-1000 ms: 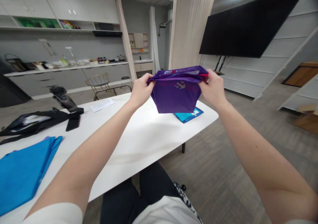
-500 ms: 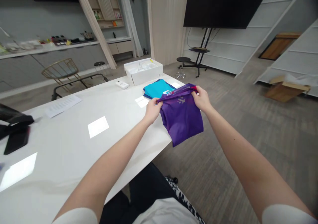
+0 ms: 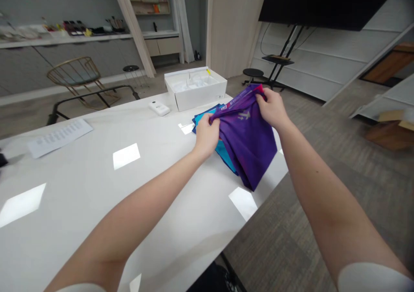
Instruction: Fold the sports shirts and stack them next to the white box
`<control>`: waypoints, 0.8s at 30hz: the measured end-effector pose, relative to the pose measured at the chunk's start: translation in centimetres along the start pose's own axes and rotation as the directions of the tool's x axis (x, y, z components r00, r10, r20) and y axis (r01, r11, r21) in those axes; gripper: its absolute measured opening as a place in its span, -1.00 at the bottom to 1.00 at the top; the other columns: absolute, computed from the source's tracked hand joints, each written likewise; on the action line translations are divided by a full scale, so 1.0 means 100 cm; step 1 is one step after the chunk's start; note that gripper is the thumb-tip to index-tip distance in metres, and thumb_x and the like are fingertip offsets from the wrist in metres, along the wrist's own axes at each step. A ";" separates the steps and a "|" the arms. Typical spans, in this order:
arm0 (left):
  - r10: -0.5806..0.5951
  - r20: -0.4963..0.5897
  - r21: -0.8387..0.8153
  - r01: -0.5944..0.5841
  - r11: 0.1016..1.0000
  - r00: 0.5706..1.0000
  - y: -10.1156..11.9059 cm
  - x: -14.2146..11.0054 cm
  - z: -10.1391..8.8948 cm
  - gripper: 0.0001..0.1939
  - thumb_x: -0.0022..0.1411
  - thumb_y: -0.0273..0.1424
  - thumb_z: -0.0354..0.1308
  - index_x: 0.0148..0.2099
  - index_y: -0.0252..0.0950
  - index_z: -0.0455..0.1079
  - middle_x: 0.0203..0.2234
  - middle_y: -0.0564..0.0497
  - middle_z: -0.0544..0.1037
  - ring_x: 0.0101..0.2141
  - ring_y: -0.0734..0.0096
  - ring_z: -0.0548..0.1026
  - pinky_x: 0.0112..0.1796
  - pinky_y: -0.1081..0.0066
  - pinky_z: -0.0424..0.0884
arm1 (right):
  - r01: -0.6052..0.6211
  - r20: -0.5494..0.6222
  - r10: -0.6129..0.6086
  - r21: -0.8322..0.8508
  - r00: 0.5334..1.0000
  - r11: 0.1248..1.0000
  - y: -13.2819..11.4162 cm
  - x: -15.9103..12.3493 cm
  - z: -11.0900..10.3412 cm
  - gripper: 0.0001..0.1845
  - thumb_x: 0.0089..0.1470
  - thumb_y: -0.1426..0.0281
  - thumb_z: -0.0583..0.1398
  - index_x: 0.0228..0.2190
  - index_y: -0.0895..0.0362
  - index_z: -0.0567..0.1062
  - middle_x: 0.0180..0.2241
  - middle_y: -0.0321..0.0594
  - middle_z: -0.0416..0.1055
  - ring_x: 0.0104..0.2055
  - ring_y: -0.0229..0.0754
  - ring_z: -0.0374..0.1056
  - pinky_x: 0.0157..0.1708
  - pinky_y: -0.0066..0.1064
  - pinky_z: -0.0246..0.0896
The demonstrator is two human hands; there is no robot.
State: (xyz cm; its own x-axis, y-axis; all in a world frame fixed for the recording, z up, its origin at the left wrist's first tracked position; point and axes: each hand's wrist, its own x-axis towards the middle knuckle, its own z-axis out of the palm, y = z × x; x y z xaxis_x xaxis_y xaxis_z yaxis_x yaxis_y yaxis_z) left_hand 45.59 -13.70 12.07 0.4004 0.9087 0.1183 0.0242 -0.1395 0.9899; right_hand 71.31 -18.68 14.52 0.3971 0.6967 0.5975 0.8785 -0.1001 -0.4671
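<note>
A soft purple cloth (image 3: 248, 143) with a grey arrow-like print hangs between my two hands. Its top edge shows a strip of printed lettering and some red; its exact kind is unclear. My left hand (image 3: 208, 133) pinches the left end of that edge, and my right hand (image 3: 273, 106) grips the right end, a little higher. Beneath the purple cloth, a folded blue cloth (image 3: 228, 156) lies on the white table (image 3: 168, 167), mostly covered. The lower corner of the purple cloth hangs down near the tabletop; whether it touches I cannot tell.
Behind the cloths stands an open white box (image 3: 200, 95) with clear plastic inside. A small white device (image 3: 159, 108) lies left of it, and a printed paper sheet (image 3: 60, 137) farther left. The table's edge runs diagonally past my right arm. A wire chair (image 3: 76, 76) stands beyond.
My hands have brought the purple cloth from beyond the table's edge to over the blue cloth, which is now largely hidden. The view has turned and shifted. Both grips stay closed.
</note>
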 end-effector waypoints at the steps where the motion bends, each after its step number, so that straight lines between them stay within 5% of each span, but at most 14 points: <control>1: -0.027 -0.014 -0.011 0.027 1.000 1.000 -0.004 0.020 -0.002 -0.84 0.33 -0.39 0.05 -0.10 -0.22 0.42 -0.38 0.07 0.52 -0.44 0.41 0.49 -0.37 0.40 0.48 | -0.009 0.025 0.010 -0.019 1.000 1.000 0.004 0.016 0.014 -0.55 0.35 0.08 0.06 -0.12 0.15 0.56 -0.18 -0.02 0.54 -0.07 0.05 0.42 0.09 -0.06 0.28; 4: -0.083 -0.061 0.032 0.085 0.996 0.995 -0.030 0.077 -0.011 -0.80 0.31 -0.40 0.07 -0.05 -0.26 0.43 -0.32 -0.01 0.55 -0.33 0.34 0.55 -0.28 0.35 0.52 | -0.059 0.119 0.067 -0.070 0.991 0.996 0.016 0.043 0.066 -0.57 0.34 0.13 0.08 -0.07 0.18 0.55 -0.12 0.03 0.54 0.02 0.10 0.41 0.14 -0.02 0.26; 7: -0.141 -0.156 0.252 0.177 0.951 0.978 -0.064 0.106 -0.017 -0.71 0.30 -0.44 0.12 0.06 -0.31 0.41 -0.11 -0.16 0.57 -0.06 0.19 0.55 -0.03 0.21 0.49 | -0.214 0.222 0.242 -0.142 0.945 0.966 0.025 0.036 0.114 -0.52 0.28 0.26 0.16 0.14 0.21 0.44 0.06 0.11 0.47 0.11 0.14 0.38 0.18 0.06 0.24; 10: 0.088 -0.171 0.580 0.028 0.814 0.981 -0.086 0.100 -0.016 -0.53 0.34 -0.47 0.09 0.28 -0.31 0.29 0.20 -0.30 0.40 0.22 0.04 0.37 0.21 0.05 0.29 | -0.263 0.298 0.315 -0.202 0.901 0.943 0.029 0.010 0.140 -0.31 0.22 0.29 0.21 0.32 0.17 0.27 0.30 0.16 0.24 0.29 0.22 0.23 0.25 0.18 0.15; 12: 0.297 0.090 0.711 -0.270 0.649 0.951 -0.095 0.086 -0.011 -0.50 0.42 -0.45 -0.01 0.36 -0.25 0.23 0.31 -0.24 0.31 0.31 0.08 0.26 0.31 0.03 0.14 | -0.135 0.333 0.171 -0.127 0.927 0.983 0.031 -0.006 0.145 -0.36 0.28 0.25 0.15 0.33 0.11 0.28 0.37 0.06 0.16 0.38 0.16 0.11 0.33 0.14 0.06; 15: 0.285 0.429 0.715 -0.516 0.472 0.857 -0.105 0.068 0.000 -0.52 0.51 -0.29 -0.14 0.37 -0.21 0.27 0.34 -0.15 0.32 0.36 0.13 0.21 0.37 0.03 0.01 | 0.013 0.458 -0.031 0.044 0.888 0.999 0.040 -0.021 0.144 -0.44 0.39 0.17 -0.02 0.32 0.01 0.32 0.35 -0.13 0.24 0.41 -0.01 0.09 0.40 0.00 -0.03; 17: 0.208 0.452 0.749 -0.496 0.438 0.867 -0.109 0.062 0.005 -0.47 0.53 -0.20 -0.20 0.41 -0.22 0.24 0.38 -0.13 0.26 0.40 0.13 0.13 0.39 0.00 -0.05 | -0.041 0.556 0.021 0.023 0.831 0.999 0.049 -0.026 0.140 -0.42 0.41 0.09 -0.08 0.34 -0.06 0.29 0.38 -0.20 0.20 0.43 -0.01 0.05 0.41 0.09 -0.11; 21: 0.130 0.371 0.814 -0.389 0.431 0.919 -0.101 0.052 0.016 -0.36 0.52 -0.12 -0.26 0.47 -0.32 0.11 0.44 -0.18 0.11 0.44 0.08 0.02 0.40 -0.03 -0.10 | -0.222 0.590 0.313 -0.224 0.744 0.949 0.060 -0.032 0.124 -0.31 0.37 -0.07 -0.10 0.39 -0.11 0.17 0.46 -0.16 -0.03 0.49 0.21 -0.13 0.33 0.46 -0.32; 24: 0.186 0.337 0.820 -0.385 0.423 0.923 -0.088 0.028 0.031 -0.27 0.49 -0.06 -0.21 0.48 -0.45 0.06 0.45 -0.27 0.05 0.44 0.02 -0.01 0.40 0.00 -0.11 | -0.208 0.533 0.300 -0.227 0.791 0.951 0.051 -0.044 0.109 -0.31 0.39 -0.03 -0.12 0.40 -0.05 0.16 0.47 -0.12 -0.06 0.50 0.21 -0.17 0.34 0.44 -0.29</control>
State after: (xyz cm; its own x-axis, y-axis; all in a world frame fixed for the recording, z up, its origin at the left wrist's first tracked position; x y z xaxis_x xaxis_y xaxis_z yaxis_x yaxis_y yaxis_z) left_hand 49.34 -11.14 3.50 0.6828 0.6802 0.2666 0.6076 -0.7314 0.3096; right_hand 71.19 -14.55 2.41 0.4365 0.8996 -0.0149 0.8133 -0.4016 -0.4210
